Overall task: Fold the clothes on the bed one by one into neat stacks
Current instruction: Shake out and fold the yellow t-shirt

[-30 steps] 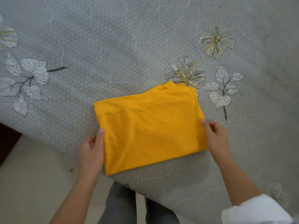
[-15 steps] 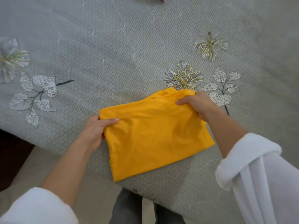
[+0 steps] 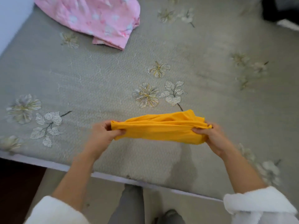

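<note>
A folded yellow garment (image 3: 160, 128) is held up off the grey flowered bed (image 3: 100, 75), a shadow beneath it. My left hand (image 3: 105, 131) grips its left end, thumb on top and fingers curled under. My right hand (image 3: 212, 135) grips its right end the same way. The garment hangs as a narrow bundle between both hands. A pink patterned garment (image 3: 97, 20) lies spread at the far left of the bed.
A dark item (image 3: 279, 12) sits at the far right corner of the bed. The bed's near edge (image 3: 145, 180) runs across in front of my legs, with pale floor (image 3: 100, 194) below. A white wall (image 3: 9, 18) borders the far left.
Both hands moved from the garment's sides to its far corners and then lifted it off the bed. The view tilted up, showing the pink garment.
</note>
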### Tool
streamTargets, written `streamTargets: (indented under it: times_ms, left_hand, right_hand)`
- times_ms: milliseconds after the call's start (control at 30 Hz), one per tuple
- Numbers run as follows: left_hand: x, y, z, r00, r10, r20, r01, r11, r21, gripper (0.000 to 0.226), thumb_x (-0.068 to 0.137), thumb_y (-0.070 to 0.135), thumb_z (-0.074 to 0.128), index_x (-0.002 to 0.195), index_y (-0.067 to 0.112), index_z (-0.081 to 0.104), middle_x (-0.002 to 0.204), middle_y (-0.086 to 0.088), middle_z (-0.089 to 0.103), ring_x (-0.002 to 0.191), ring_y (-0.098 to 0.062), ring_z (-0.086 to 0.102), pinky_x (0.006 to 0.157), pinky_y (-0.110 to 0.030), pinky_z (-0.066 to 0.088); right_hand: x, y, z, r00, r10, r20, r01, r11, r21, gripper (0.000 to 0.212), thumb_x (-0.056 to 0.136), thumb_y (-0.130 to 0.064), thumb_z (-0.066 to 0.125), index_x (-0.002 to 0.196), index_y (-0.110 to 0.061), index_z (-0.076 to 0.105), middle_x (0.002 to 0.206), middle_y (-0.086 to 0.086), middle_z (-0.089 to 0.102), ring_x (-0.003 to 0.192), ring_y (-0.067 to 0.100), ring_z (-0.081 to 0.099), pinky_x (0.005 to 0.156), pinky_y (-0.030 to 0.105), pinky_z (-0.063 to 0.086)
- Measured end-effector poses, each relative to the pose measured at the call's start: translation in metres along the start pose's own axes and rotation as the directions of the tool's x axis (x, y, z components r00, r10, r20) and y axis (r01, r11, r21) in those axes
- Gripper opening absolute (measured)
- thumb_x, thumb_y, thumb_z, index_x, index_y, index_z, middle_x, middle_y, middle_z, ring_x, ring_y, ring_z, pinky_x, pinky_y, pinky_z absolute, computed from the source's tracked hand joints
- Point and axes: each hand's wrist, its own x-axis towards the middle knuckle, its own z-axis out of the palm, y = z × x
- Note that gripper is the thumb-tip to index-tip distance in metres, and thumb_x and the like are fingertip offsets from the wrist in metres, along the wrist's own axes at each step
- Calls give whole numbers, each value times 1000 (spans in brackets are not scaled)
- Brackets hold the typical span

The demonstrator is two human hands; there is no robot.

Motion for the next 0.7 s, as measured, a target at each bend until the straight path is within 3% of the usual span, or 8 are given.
streamTargets:
  times_ms: [200, 400, 533, 700]
  left_hand:
    - [-65, 35, 99, 982, 145, 121, -155, 984, 85, 27, 75, -5, 71, 85, 19, 70, 76, 6, 69, 73, -4, 62, 65, -13, 49]
    - [-145, 52, 234, 932, 224, 284, -270, 953, 137, 20, 78, 5, 73, 88, 21, 68, 85, 3, 70, 85, -13, 64, 74, -27, 48]
    - [-199, 65, 334, 847, 258, 465, -359, 922, 144, 19, 79, 6, 73, 86, 23, 68, 80, 10, 70, 78, -4, 65, 68, -21, 48]
    - [-248, 86, 453, 733, 223, 643, -424, 889, 174, 15, 82, 5, 70, 89, 17, 66, 88, -1, 67, 87, -16, 62, 76, -30, 49]
  right_hand:
    - [-119, 33, -101, 973, -131, -188, 144, 988, 61, 29, 76, -3, 70, 104, -9, 69, 106, 15, 69, 99, 26, 59, 88, 40, 41]
    - [-255, 100, -224, 908, -136, -397, 201, 972, 125, 20, 76, -8, 73, 94, -17, 71, 98, 4, 72, 98, 23, 62, 84, 38, 45]
    - [-341, 143, -309, 848, -108, -518, 238, 952, 191, 21, 76, -9, 73, 95, -16, 72, 95, 2, 73, 96, 24, 63, 77, 34, 47]
    - [-413, 186, -394, 747, -44, -664, 297, 915, 274, 21, 76, -7, 73, 95, -15, 73, 99, 7, 72, 91, 25, 63, 78, 36, 42]
